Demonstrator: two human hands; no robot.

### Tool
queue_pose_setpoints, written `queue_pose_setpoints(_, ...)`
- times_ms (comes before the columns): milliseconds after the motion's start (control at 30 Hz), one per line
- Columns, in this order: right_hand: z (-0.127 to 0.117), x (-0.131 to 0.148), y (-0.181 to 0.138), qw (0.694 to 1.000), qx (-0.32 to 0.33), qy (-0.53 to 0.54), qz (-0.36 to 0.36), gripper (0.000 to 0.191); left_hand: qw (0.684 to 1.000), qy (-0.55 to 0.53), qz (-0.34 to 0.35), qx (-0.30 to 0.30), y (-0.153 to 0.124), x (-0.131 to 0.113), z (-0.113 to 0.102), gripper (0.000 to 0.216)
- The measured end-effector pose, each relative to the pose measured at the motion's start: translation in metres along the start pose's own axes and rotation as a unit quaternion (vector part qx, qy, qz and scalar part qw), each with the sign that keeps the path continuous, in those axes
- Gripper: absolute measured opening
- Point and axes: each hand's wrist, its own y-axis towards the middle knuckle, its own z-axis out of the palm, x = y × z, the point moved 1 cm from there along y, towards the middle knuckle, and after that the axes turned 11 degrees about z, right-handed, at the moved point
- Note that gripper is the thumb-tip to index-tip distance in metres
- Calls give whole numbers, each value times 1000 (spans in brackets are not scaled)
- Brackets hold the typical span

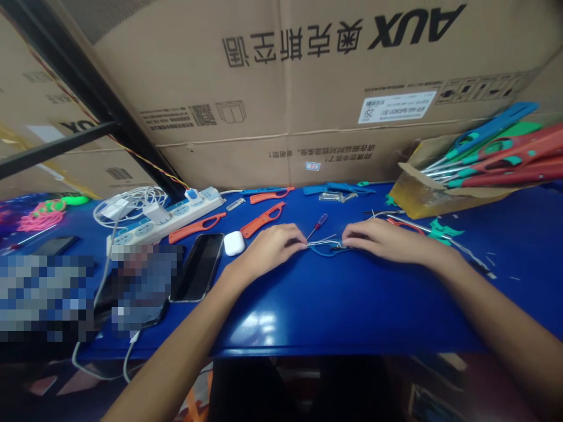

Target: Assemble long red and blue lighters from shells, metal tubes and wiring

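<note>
Thin white and blue wires [326, 242] stretch between my two hands over the blue table. My left hand [278, 245] pinches their left end between thumb and fingers. At the other end, my right hand [379, 235] has its fingertips closed on the wires, near a small dark piece too small to name. Just behind the wires lies a small screwdriver [322, 221] with a purple handle. Beside my right hand are a metal rod [411, 225], a red plastic piece and green plastic bits [441, 228].
Orange lighter-like casings [263, 219] and blue casings [336, 189] lie along the back. On the left are a power strip [176, 214], a white earphone case [234, 243] and a phone [197, 266]. A box [417, 196] of long-nosed lighters stands right. Large cardboard [264, 117] walls the rear.
</note>
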Motion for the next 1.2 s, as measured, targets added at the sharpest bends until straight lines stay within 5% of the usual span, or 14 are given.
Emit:
queue_pose_setpoints(633,3,-9,10,990,-26,38,137,55,1000,-24,6,15,0,1,-2,17)
queue_pose_setpoints(833,-2,-7,4,998,-11,-15,57,57,1000,-5,3,26,-2,-2,-3,19)
queue_pose_setpoints(1067,-12,-13,0,991,-108,-62,39,54,999,0,9,33,-3,-3,-7,22)
queue_pose_setpoints(1200,-11,-8,-1,996,-66,-54,41,51,999,20,21,29,-4,-1,-8,27)
